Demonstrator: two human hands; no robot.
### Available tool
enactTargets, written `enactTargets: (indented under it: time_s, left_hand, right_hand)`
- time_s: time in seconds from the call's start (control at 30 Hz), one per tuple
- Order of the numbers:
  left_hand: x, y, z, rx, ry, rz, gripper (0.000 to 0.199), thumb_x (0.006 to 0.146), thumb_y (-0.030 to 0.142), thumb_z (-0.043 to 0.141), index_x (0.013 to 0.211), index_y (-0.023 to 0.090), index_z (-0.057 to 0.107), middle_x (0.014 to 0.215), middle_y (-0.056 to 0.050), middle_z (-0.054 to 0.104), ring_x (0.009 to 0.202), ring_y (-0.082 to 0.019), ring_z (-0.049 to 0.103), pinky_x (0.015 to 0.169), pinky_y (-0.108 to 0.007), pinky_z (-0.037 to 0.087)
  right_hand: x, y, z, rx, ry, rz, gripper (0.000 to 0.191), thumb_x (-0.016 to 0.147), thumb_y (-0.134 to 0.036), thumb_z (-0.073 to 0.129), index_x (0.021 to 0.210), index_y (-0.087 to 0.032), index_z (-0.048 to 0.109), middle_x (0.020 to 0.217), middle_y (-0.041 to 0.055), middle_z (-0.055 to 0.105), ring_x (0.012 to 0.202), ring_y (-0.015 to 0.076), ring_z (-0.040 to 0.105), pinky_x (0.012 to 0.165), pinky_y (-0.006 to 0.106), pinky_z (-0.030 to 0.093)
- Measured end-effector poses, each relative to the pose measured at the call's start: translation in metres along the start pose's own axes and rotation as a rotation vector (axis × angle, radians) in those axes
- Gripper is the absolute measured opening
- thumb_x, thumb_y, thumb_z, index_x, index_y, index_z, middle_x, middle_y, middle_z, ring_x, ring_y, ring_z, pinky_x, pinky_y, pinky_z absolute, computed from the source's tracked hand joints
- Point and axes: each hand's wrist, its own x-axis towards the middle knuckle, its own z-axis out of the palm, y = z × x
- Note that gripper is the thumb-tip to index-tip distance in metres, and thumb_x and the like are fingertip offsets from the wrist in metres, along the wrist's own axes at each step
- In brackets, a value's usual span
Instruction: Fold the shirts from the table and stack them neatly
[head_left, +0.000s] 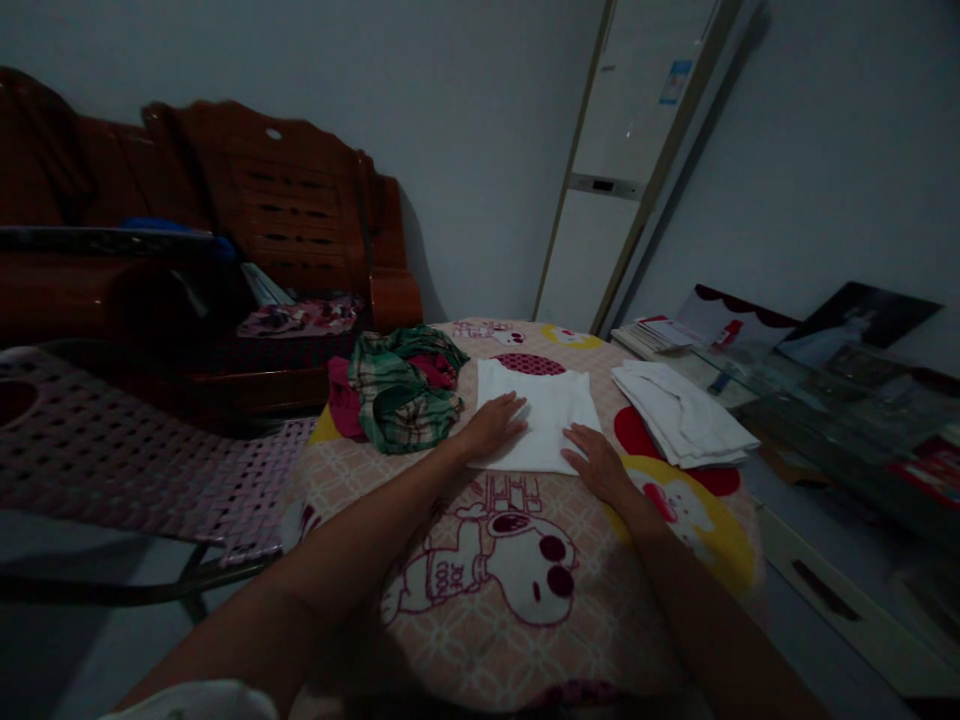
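A white folded garment (pixel 536 400) lies flat on the patterned tablecloth (pixel 465 640) in front of me. My left hand (pixel 495 425) rests open on its left part, palm down. On its lower right edge lies my right hand (pixel 596 460), also open with fingers stretched out. To the right is a stack of folded white clothes (pixel 686 410). A crumpled heap of clothes, with a green plaid cloth (pixel 405 400) over a dark pink one (pixel 345 400), sits left of the white garment.
A woven chair (pixel 165 450) stands at the left, before a carved wooden sofa (pixel 277 200) with clothes on its seat. On the right is a glass-topped cabinet (pixel 795 390) with papers and pictures. A tall white air conditioner (pixel 607 180) stands by the wall.
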Motion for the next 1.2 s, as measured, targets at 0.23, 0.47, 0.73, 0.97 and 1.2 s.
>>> enactTargets:
  time_s: [0.23,0.47,0.73,0.97,1.2]
  left_hand:
    - [0.026,-0.047,-0.014,0.102,0.038,-0.356,0.056,0.092,0.036,0.050,0.141,0.009,0.046,0.149,-0.020,0.044,0.140,-0.031,0.039,0.115,-0.040,0.031]
    - [0.055,-0.059,-0.012,0.097,0.134,-0.485,0.057,0.090,0.026,0.051,0.140,0.001,0.040,0.145,-0.026,0.047,0.138,-0.032,0.041,0.113,-0.040,0.031]
    - [0.076,-0.070,-0.013,0.115,0.210,-0.564,0.045,0.087,0.020,0.053,0.130,0.008,0.053,0.127,-0.020,0.062,0.124,-0.030,0.055,0.105,-0.038,0.038]
    - [0.083,-0.077,-0.015,0.144,0.173,-0.655,0.054,0.082,0.052,0.063,0.112,0.008,0.064,0.125,-0.022,0.061,0.120,-0.035,0.054,0.102,-0.040,0.040]
    - [0.086,-0.088,-0.020,-0.065,0.174,-0.645,0.028,0.076,0.035,0.071,0.096,0.016,0.070,0.105,-0.011,0.070,0.101,-0.026,0.065,0.086,-0.030,0.046]
  right_hand:
    - [0.014,0.020,0.009,-0.027,-0.007,0.029,0.045,0.095,-0.045,0.049,0.129,-0.019,0.064,0.139,0.0158,0.058,0.131,0.0317,0.052,0.111,0.054,0.039]
    - [0.053,0.057,0.027,-0.114,-0.022,0.001,0.038,0.096,-0.038,0.048,0.126,-0.021,0.065,0.133,0.0137,0.063,0.132,0.0306,0.050,0.111,0.054,0.039]
    - [0.090,0.086,0.036,0.005,0.019,0.014,0.038,0.094,-0.038,0.047,0.120,-0.020,0.068,0.127,0.0133,0.066,0.130,0.0291,0.053,0.112,0.053,0.039]
    - [0.121,0.097,0.031,-0.096,0.018,0.323,0.042,0.094,-0.032,0.040,0.118,-0.010,0.066,0.129,0.0196,0.063,0.124,0.0284,0.056,0.109,0.045,0.039]
    - [0.148,0.101,0.023,-0.140,-0.041,0.600,0.025,0.084,-0.033,0.057,0.095,-0.016,0.070,0.104,0.0121,0.071,0.101,0.0258,0.064,0.092,0.037,0.046]
